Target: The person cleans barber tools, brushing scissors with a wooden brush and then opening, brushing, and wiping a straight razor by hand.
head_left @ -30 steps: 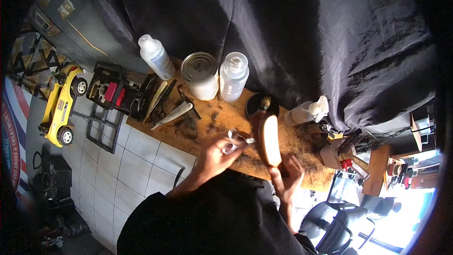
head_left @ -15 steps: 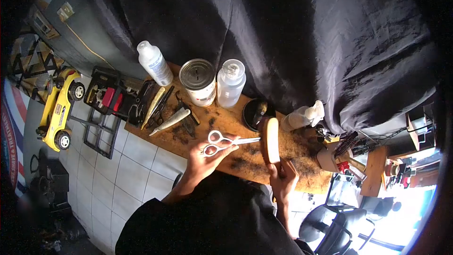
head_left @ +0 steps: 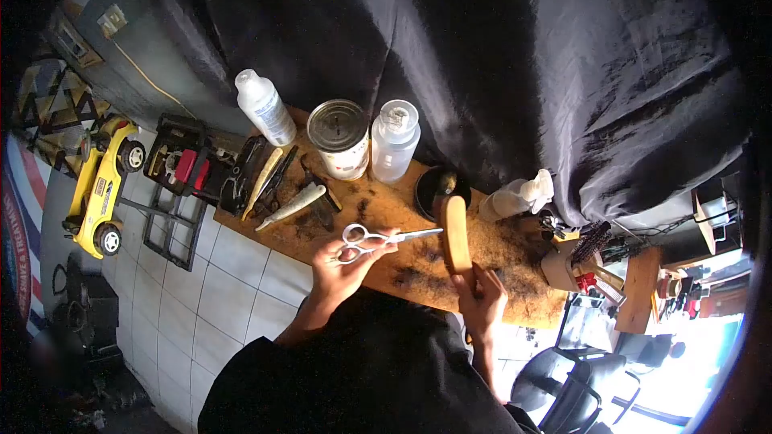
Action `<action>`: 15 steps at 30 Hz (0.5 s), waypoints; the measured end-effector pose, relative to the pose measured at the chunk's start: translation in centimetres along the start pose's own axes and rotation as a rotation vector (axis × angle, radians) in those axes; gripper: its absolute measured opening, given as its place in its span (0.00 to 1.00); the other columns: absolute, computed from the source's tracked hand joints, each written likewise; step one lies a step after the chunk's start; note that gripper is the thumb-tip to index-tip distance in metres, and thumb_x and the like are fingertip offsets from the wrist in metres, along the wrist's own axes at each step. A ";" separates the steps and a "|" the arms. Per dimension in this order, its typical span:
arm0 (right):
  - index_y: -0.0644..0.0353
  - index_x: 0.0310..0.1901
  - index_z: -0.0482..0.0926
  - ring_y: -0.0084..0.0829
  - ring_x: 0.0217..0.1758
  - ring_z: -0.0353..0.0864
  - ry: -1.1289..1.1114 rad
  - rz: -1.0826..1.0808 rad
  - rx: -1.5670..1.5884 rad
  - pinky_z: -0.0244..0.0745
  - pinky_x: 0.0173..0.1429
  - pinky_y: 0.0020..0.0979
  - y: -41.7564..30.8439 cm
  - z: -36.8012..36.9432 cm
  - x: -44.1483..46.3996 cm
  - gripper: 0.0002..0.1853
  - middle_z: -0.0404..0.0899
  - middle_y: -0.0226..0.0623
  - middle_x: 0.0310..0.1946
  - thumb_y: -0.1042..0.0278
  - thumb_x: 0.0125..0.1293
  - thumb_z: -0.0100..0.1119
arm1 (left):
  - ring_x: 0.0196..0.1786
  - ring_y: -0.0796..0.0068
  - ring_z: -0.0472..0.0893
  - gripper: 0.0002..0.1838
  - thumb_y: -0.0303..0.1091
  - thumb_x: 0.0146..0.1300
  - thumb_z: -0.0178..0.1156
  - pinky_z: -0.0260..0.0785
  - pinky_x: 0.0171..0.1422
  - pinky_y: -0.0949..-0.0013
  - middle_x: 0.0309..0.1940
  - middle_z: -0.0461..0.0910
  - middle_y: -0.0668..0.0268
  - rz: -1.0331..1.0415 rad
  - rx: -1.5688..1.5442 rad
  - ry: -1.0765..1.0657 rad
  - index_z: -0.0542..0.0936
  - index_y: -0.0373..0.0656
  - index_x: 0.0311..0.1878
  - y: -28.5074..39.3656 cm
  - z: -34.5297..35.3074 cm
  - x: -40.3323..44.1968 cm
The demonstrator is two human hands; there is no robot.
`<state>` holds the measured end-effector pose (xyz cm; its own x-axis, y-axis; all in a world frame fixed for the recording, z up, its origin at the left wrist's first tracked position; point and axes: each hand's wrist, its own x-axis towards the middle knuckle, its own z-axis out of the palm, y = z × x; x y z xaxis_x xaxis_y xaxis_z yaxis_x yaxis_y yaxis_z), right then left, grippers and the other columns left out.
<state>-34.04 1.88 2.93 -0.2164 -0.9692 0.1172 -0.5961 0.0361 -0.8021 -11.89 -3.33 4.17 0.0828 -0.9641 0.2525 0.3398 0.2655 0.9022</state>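
My left hand [head_left: 339, 272] is closed on a pair of silver scissors [head_left: 412, 235], fingers at the handle rings and blades pointing right. The tips are beside a curved wooden-backed brush [head_left: 457, 235]; whether they touch its edge I cannot tell. My right hand [head_left: 483, 302] grips the brush's lower end and holds it nearly upright, its smooth back toward me. Both hands are above a wooden table [head_left: 418, 293] strewn with dark hair clippings. Behind the brush's upper end is a black bowl [head_left: 428, 193] with a dark object in it.
At the table's back stand a white bottle [head_left: 265, 108], a large tin [head_left: 338, 138], a clear bottle [head_left: 395, 145] and a spray bottle [head_left: 515, 198]. Straight razors [head_left: 293, 206] and other tools lie at the left. A box [head_left: 560, 267] with brushes sits right; a dark curtain [head_left: 450, 48] hangs behind.
The scissors have shifted a little to the left, with my left hand. The brush has turned slightly, so more of its wooden back faces me. The things on the table look unchanged.
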 end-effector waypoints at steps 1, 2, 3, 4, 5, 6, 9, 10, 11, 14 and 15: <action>0.66 0.43 0.79 0.19 0.22 0.64 0.030 0.015 -0.021 0.58 0.24 0.24 0.2 -0.1 0.0 0.18 0.66 0.29 0.21 0.60 0.56 0.65 | 0.47 0.56 0.81 0.11 0.10 0.48 0.63 0.75 0.54 0.55 0.40 0.81 0.51 0.049 -0.022 -0.055 0.79 0.30 0.35 -0.1 -0.6 0.6; 0.67 0.44 0.79 0.17 0.23 0.64 0.043 0.058 0.087 0.57 0.24 0.22 0.2 -0.1 0.0 0.18 0.66 0.28 0.21 0.62 0.56 0.65 | 0.48 0.57 0.80 0.10 0.10 0.48 0.62 0.75 0.54 0.56 0.40 0.81 0.52 -0.027 0.101 -0.030 0.79 0.30 0.35 -0.1 -0.5 0.5; 0.67 0.44 0.79 0.17 0.23 0.64 0.042 0.060 0.088 0.57 0.24 0.22 -0.2 -0.3 -0.1 0.18 0.66 0.28 0.21 0.62 0.56 0.65 | 0.49 0.58 0.80 0.10 0.10 0.48 0.62 0.75 0.55 0.58 0.40 0.81 0.52 -0.105 0.222 -0.008 0.78 0.30 0.34 -0.1 -0.2 0.4; 0.66 0.44 0.79 0.22 0.24 0.66 0.010 0.047 0.127 0.61 0.27 0.25 -1.3 -0.8 -0.1 0.19 0.68 0.31 0.22 0.62 0.55 0.67 | 0.49 0.60 0.80 0.09 0.10 0.49 0.62 0.75 0.55 0.59 0.40 0.81 0.53 -0.140 0.137 -0.030 0.78 0.31 0.34 -0.5 0.1 0.2; 0.66 0.44 0.79 0.27 0.25 0.68 -0.019 0.032 0.167 0.65 0.30 0.29 -2.1 -1.1 -0.2 0.20 0.70 0.34 0.23 0.62 0.53 0.68 | 0.49 0.62 0.80 0.09 0.10 0.49 0.61 0.75 0.56 0.61 0.39 0.81 0.53 -0.173 0.051 -0.055 0.78 0.31 0.33 -1.1 0.3 -0.1; 0.68 0.45 0.78 0.27 0.27 0.70 -0.054 -0.031 0.185 0.68 0.33 0.28 -2.2 -1.1 -0.3 0.21 0.72 0.37 0.25 0.62 0.53 0.68 | 0.45 0.69 0.81 0.09 0.12 0.49 0.62 0.75 0.51 0.66 0.38 0.82 0.57 -0.159 0.265 -0.092 0.79 0.34 0.33 -1.7 0.2 -0.6; 0.67 0.45 0.78 0.34 0.34 0.77 -0.238 -0.182 0.245 0.71 0.40 0.30 -4.9 -1.9 0.0 0.22 0.78 0.42 0.32 0.62 0.52 0.69 | 0.33 0.77 0.81 0.08 0.19 0.47 0.65 0.73 0.38 0.74 0.29 0.82 0.65 -0.180 0.665 -0.254 0.81 0.39 0.33 -1.1 0.8 -1.1; 0.66 0.45 0.78 0.38 0.36 0.77 -0.296 -0.225 0.201 0.72 0.42 0.33 -4.6 -1.6 0.1 0.22 0.78 0.43 0.34 0.62 0.51 0.69 | 0.31 0.79 0.80 0.07 0.18 0.48 0.63 0.72 0.35 0.74 0.28 0.81 0.67 -0.086 0.505 -0.187 0.80 0.37 0.32 -2.5 1.1 -1.8; 0.66 0.45 0.79 0.39 0.35 0.77 -0.292 -0.175 0.277 0.71 0.41 0.34 -5.1 -1.1 0.1 0.22 0.78 0.44 0.33 0.60 0.51 0.69 | 0.31 0.79 0.80 0.07 0.18 0.48 0.63 0.72 0.35 0.74 0.28 0.81 0.67 -0.085 0.507 -0.184 0.80 0.37 0.32 -2.4 1.0 -1.5; 0.66 0.45 0.79 0.36 0.32 0.77 -0.207 -0.087 0.136 0.71 0.38 0.32 -2.8 -0.2 -0.4 0.24 0.77 0.42 0.29 0.58 0.51 0.69 | 0.33 0.81 0.79 0.12 0.17 0.51 0.63 0.72 0.35 0.79 0.29 0.81 0.67 -0.048 0.363 -0.083 0.78 0.39 0.40 -1.5 0.0 -0.8; 0.66 0.45 0.79 0.34 0.30 0.76 -0.197 -0.010 0.060 0.70 0.37 0.31 -2.4 -0.4 -0.5 0.24 0.76 0.42 0.27 0.57 0.51 0.69 | 0.39 0.76 0.81 0.12 0.15 0.54 0.61 0.75 0.41 0.76 0.32 0.81 0.66 -0.046 0.323 -0.137 0.77 0.39 0.42 -2.1 -0.7 -0.4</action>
<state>-32.83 2.42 5.02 -0.0517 -0.9986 0.0133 -0.5494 0.0173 -0.8354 -11.93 -3.47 1.93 -0.0595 -0.9704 0.2340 0.0244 0.2330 0.9722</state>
